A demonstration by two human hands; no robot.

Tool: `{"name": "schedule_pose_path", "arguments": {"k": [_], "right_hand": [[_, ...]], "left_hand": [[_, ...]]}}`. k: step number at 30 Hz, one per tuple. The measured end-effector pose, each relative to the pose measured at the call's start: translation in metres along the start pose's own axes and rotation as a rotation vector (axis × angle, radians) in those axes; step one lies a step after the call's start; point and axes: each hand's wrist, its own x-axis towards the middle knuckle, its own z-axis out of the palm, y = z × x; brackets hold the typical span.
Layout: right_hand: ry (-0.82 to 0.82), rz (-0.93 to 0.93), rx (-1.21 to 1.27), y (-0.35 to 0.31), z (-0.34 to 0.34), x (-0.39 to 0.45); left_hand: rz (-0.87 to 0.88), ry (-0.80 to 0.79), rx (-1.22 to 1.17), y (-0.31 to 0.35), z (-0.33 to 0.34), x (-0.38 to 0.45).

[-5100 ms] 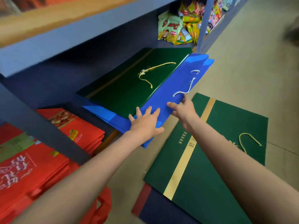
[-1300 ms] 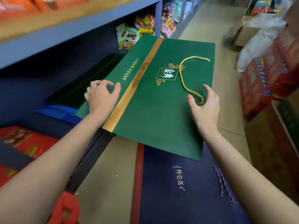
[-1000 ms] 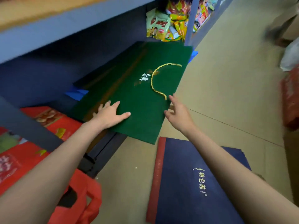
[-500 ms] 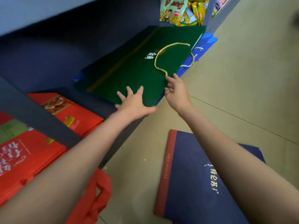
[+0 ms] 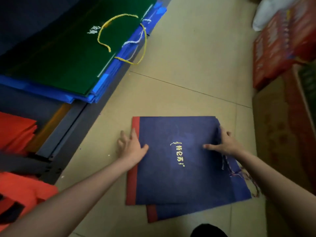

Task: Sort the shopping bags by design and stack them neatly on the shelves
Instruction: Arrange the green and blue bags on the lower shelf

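A navy bag (image 5: 184,161) with a red side strip and gold lettering was laid flat on the floor (image 5: 196,69), on top of a second navy bag (image 5: 171,212) whose lower edge and red strip showed just below it. The left hand (image 5: 131,147) was placed at the bag's left edge — its fingers over the red strip and onto the floor beside it, its thumb stretched across the navy face; the fingers were fairly straight, so the hand was held wide and flat on the bag. The right hand (image 5: 225,144) was set at the bag's right edge, its thumb pointed inward along the face and its fingers curled over the edge, so that edge was gripped. Just below the right wrist a twisted cord handle (image 5: 239,173) was seen trailing off the bag's right side.

Well beyond the left hand, up and to its left, a green bag (image 5: 65,53) with a yellow cord handle (image 5: 109,29) was stacked on the shelf (image 5: 65,127), on top of a pile of blue bags (image 5: 109,82) — a second yellow loop hung over the pile's edge. Nearer, to the left of the left forearm, red bags (image 5: 15,130) were stacked lower down. Beyond the right hand, to its right, red boxes (image 5: 280,45) and a brown carton (image 5: 273,127) were stood on the floor.
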Motion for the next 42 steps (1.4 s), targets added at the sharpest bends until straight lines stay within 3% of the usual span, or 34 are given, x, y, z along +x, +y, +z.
{"name": "schedule_pose_path", "arguments": {"k": [2,6,10,12,18,22,25,29,32,35,37,42], "right_hand": [[-0.024,0.013,-0.038,0.023,0.007,-0.006],[0.015,-0.023,0.011,0.024,0.016,-0.008],[0.096,-0.030,0.540,0.017,0.012,-0.002],[0.115,-0.018,0.657,0.011,0.011,0.001],[-0.079,-0.211,0.973,-0.031,-0.007,0.002],[-0.164,-0.346,0.979,-0.049,-0.024,-0.003],[-0.161,-0.412,0.951,-0.055,-0.040,-0.010],[-0.035,-0.508,0.871,-0.081,-0.061,-0.022],[0.072,-0.682,0.797,-0.127,-0.074,-0.038],[0.084,-0.872,0.769,-0.182,-0.078,-0.064],[0.004,-0.973,0.744,-0.223,-0.077,-0.086],[-0.042,-1.241,0.426,-0.308,-0.052,-0.160]], "left_hand": [[-0.090,0.002,-0.022,0.005,0.007,0.004],[-0.104,-0.042,-0.041,0.022,0.020,-0.002],[-0.166,-0.044,-0.167,0.027,0.019,-0.005],[-0.212,-0.001,-0.285,0.020,0.011,-0.002],[-0.263,0.142,-0.758,-0.023,-0.014,-0.009],[-0.223,0.224,-0.862,-0.035,-0.026,-0.031],[-0.121,0.315,-0.809,-0.042,-0.034,-0.055],[-0.009,0.365,-0.791,-0.043,-0.054,-0.089],[0.028,0.373,-0.806,-0.047,-0.075,-0.116],[-0.038,0.418,-0.841,-0.064,-0.089,-0.153],[-0.139,0.411,-0.862,-0.079,-0.096,-0.178],[-0.469,0.442,-1.082,-0.110,-0.114,-0.230]]}}
